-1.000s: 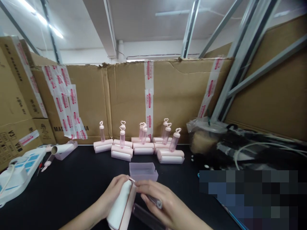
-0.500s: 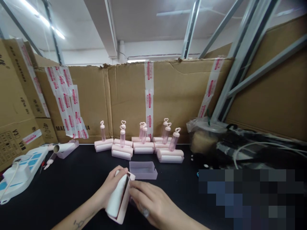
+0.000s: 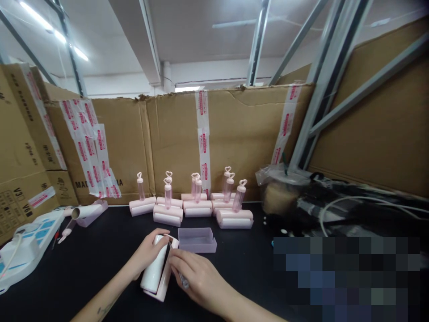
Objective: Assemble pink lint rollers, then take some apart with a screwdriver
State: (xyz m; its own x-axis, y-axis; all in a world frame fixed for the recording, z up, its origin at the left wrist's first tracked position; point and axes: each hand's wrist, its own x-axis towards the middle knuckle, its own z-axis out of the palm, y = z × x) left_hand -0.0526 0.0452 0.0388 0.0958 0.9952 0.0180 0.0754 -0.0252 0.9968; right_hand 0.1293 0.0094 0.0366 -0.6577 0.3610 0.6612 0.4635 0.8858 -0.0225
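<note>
My left hand point(image 3: 150, 250) is closed around a pink lint roller point(image 3: 167, 273) with a white sticky roll point(image 3: 154, 270), held tilted above the black table. Its thumb lies over the roll's upper end. At the roller's right side, my right hand point(image 3: 201, 275) pinches a thin tool point(image 3: 184, 281). Its tip points at the upper end of the pink frame and its rounded, greyish end shows below the fingers; its exact kind is hidden. Just beyond the hands lies a translucent purple cover point(image 3: 197, 241), open side up.
Several lint rollers point(image 3: 168, 215) with upright heart-topped handles stand along the cardboard wall point(image 3: 174, 143). At left are a power strip point(image 3: 36, 250), another roller in a cover point(image 3: 90, 212) and a loose handle point(image 3: 67, 230). A bagged drink cup point(image 3: 283, 192) and cables point(image 3: 335, 205) occupy the right.
Both hands and the lint roller have shifted slightly left in view, and the whole scene has slid a little left as well. The grips look the same.
</note>
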